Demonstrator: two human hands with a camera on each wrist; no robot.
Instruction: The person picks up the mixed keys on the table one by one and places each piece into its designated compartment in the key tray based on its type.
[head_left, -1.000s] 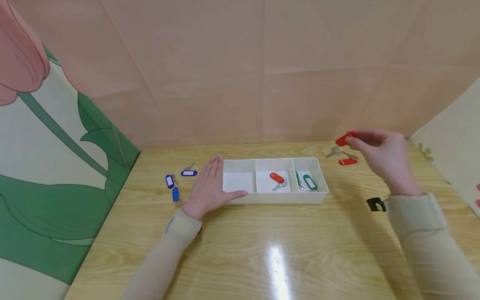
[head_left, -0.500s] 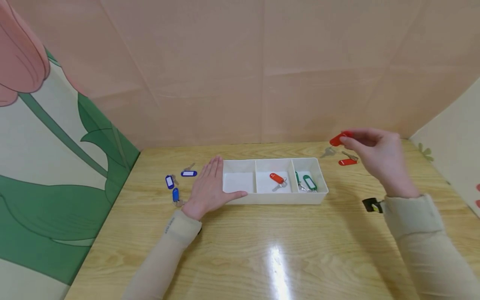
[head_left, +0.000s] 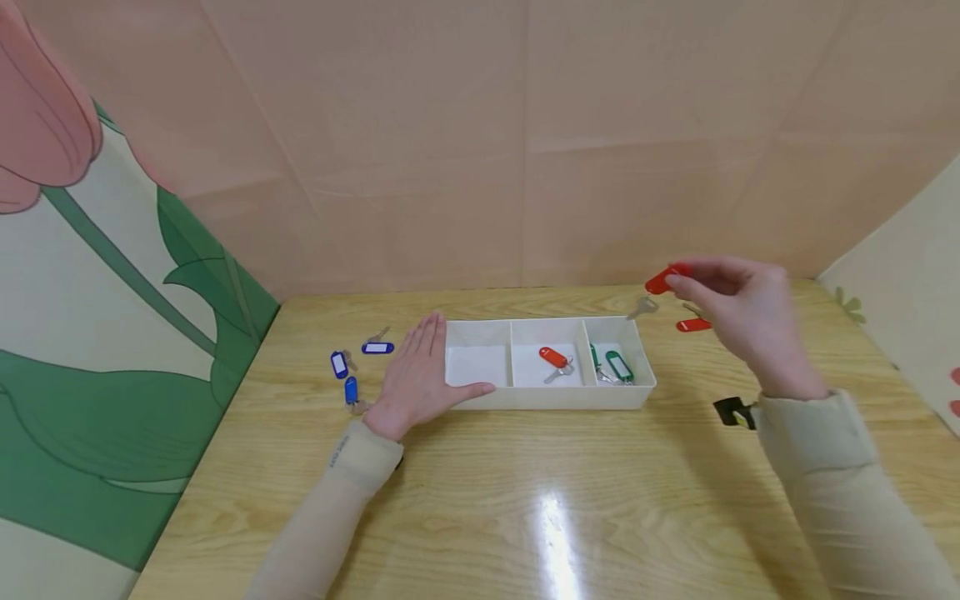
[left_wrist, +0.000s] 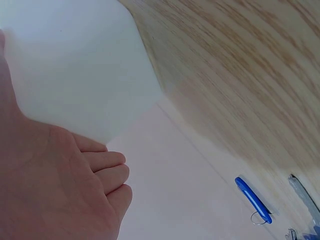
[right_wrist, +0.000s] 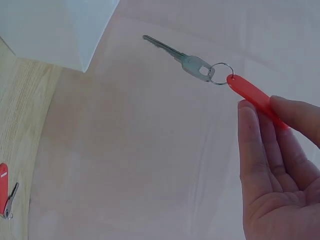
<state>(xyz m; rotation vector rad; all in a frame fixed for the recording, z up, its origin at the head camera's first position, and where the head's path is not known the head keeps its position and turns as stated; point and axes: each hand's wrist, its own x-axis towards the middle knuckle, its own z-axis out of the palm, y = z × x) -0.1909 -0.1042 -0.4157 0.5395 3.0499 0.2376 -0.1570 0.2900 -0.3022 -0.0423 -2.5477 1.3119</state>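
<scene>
My right hand [head_left: 750, 312] pinches a red key tag [head_left: 660, 281] between thumb and fingers, above and right of the white divided box. From the tag's ring hangs a silver key [right_wrist: 197, 67], plain in the right wrist view. My left hand [head_left: 416, 375] lies with straight fingers against the left end of the white box [head_left: 547, 398], the thumb along its front. In the middle compartment lies another red key tag [head_left: 553, 357] with its key. The right compartment holds green key tags [head_left: 619, 366] with keys. The left compartment shows only its bare floor.
Several blue key tags [head_left: 351, 390] with keys lie on the wooden table [head_left: 450, 500] left of the box. One more red key tag [head_left: 693, 325] lies right of the box, its key partly hidden by my right hand. A pinkish wall [head_left: 420, 167] rises behind.
My right hand has moved left with the red key tag and its hanging key, closer to the box's right end. The left hand and the box have stayed put.
</scene>
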